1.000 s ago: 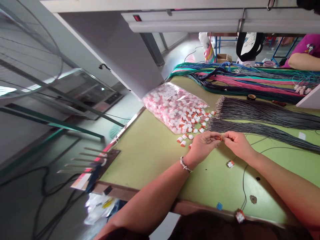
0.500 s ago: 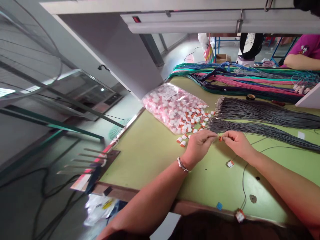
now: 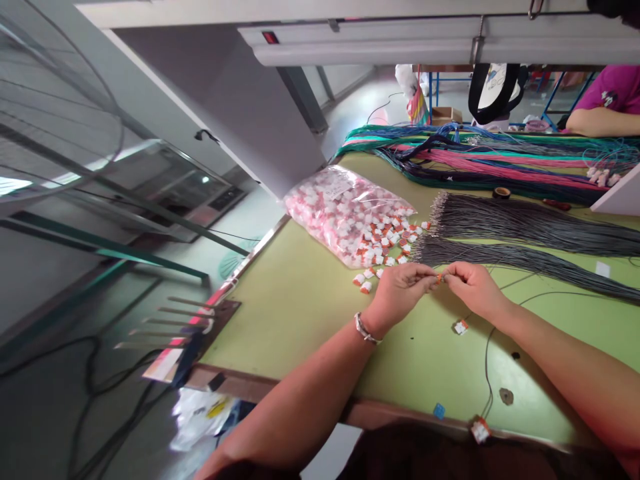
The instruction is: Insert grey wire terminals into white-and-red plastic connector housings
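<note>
My left hand (image 3: 406, 287) is closed in a pinch at a small connector (image 3: 439, 279), of which a bit of orange shows between the fingertips. Facing it, my right hand (image 3: 470, 283) pinches close against the connector's other side; whatever its fingers hold is too small to make out. Below the hands lies a white-and-orange connector (image 3: 461, 327) with a thin dark wire. Another wired connector (image 3: 480, 431) rests at the table's front edge. Just beyond my hands are a bundle of dark wires (image 3: 500, 262) and a pile of loose connectors (image 3: 387, 241).
A clear plastic bag (image 3: 335, 200) of connectors lies at the back left of the green table (image 3: 290, 313). Behind are another dark wire bundle (image 3: 530, 220), coloured wires (image 3: 500, 160) and a tape roll (image 3: 501, 193). Metal prongs (image 3: 175, 323) stick out at the left edge. A person's arm (image 3: 603, 123) shows far right.
The fingertips of my left hand have moved slightly right, onto the orange connector, and now cover more of it. The right hand has barely moved.
</note>
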A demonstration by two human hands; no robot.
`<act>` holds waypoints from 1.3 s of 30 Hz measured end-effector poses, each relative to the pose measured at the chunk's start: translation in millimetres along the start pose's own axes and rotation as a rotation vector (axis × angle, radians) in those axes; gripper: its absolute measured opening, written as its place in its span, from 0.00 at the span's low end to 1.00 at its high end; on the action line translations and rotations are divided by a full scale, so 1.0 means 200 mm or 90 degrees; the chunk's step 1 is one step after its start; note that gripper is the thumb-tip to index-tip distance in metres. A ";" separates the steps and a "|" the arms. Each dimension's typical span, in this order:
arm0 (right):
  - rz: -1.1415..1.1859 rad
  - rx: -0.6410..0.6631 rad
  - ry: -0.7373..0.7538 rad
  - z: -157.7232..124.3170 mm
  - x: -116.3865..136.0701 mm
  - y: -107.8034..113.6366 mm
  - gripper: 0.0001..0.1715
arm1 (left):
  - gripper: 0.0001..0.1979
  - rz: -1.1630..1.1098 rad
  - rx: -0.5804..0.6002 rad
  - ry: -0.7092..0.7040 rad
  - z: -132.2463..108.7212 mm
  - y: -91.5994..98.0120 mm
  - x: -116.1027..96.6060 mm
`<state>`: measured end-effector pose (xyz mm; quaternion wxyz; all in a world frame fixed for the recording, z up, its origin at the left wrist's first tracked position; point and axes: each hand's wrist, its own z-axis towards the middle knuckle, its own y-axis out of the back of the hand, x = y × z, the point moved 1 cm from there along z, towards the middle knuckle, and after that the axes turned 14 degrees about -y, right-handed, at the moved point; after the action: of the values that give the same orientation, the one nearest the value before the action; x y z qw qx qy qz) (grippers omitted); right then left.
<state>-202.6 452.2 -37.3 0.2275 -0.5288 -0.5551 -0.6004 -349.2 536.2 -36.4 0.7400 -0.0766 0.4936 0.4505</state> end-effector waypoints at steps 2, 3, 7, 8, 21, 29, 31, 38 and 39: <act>-0.007 -0.002 0.011 0.00 0.00 0.00 0.11 | 0.03 -0.019 -0.002 0.024 0.00 0.00 0.00; -0.010 -0.004 0.015 0.00 0.00 0.00 0.11 | 0.03 -0.022 -0.003 0.031 0.01 0.00 0.00; -0.012 -0.004 0.029 -0.01 0.00 0.00 0.11 | 0.03 -0.047 0.007 0.049 0.01 0.00 -0.02; -0.011 -0.003 0.032 -0.01 0.00 0.00 0.11 | 0.03 -0.051 0.007 0.050 0.01 0.00 -0.02; -0.024 0.005 0.070 -0.03 0.02 0.01 0.11 | 0.05 0.005 0.028 -0.031 0.01 0.01 -0.02; -0.011 -0.008 0.067 -0.04 0.04 0.01 0.11 | 0.05 -0.041 -0.023 -0.010 -0.01 0.00 -0.01; -0.017 -0.010 0.069 -0.04 0.04 0.01 0.10 | 0.05 -0.039 -0.019 -0.012 -0.01 0.00 -0.01; -0.031 -0.010 0.078 -0.05 0.04 0.01 0.10 | 0.07 -0.023 0.009 -0.027 0.01 0.01 -0.02; -0.030 -0.009 0.076 -0.05 0.04 0.01 0.10 | 0.07 -0.024 0.007 -0.026 0.00 0.01 -0.02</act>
<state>-206.5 445.5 -27.5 0.2420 -0.4808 -0.5484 -0.6399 -350.4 535.0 -31.8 0.7587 -0.0724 0.4792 0.4354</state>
